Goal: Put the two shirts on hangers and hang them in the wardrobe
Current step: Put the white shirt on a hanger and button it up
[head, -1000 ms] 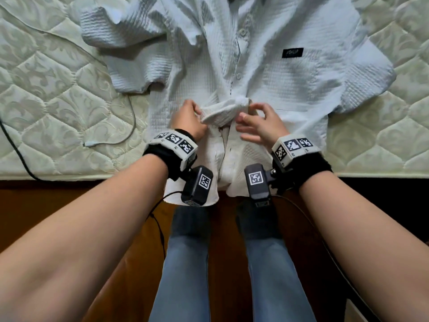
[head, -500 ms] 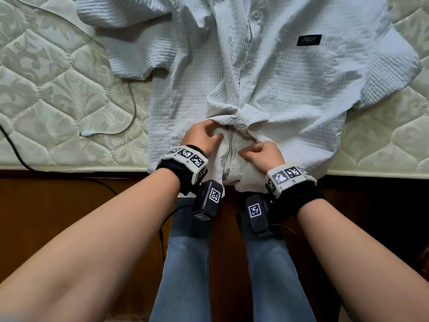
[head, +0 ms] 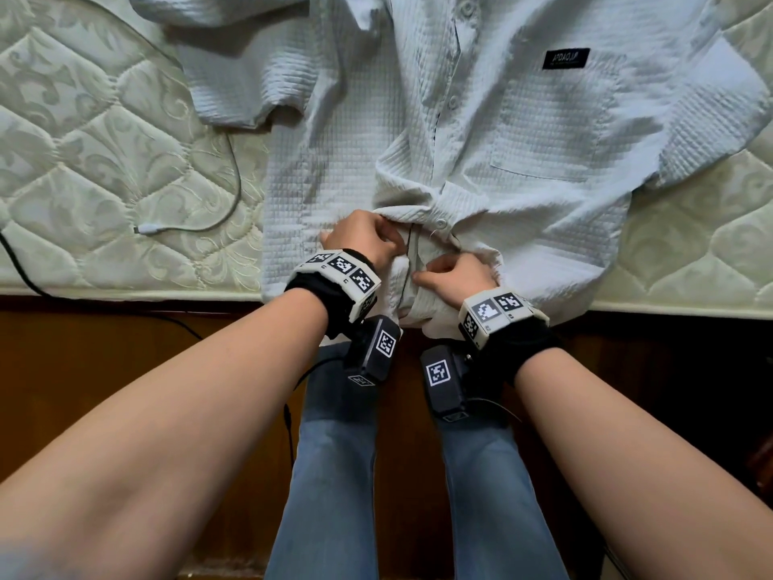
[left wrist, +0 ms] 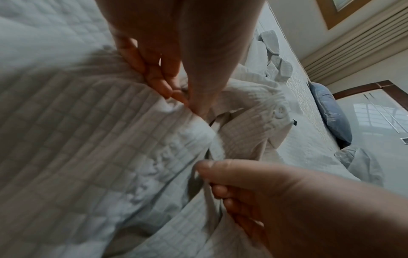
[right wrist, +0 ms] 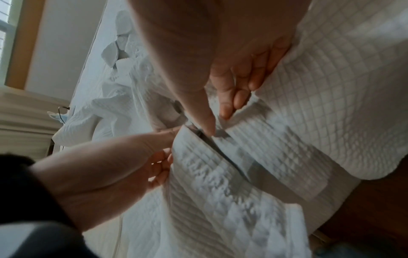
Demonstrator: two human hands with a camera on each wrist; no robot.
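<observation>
Pinching the shirt [head: 481, 131] placket, both hands have slid nearer its hem.

You worked in a home bedroom. A quilted mattress [head: 104, 169] sat on a dark wooden bed frame [head: 125, 341]. A charging cable [head: 196, 219] lay on the mattress; a blue pillow [left wrist: 331, 111] lay at its far end, against a glossy headboard [left wrist: 375, 108].
</observation>
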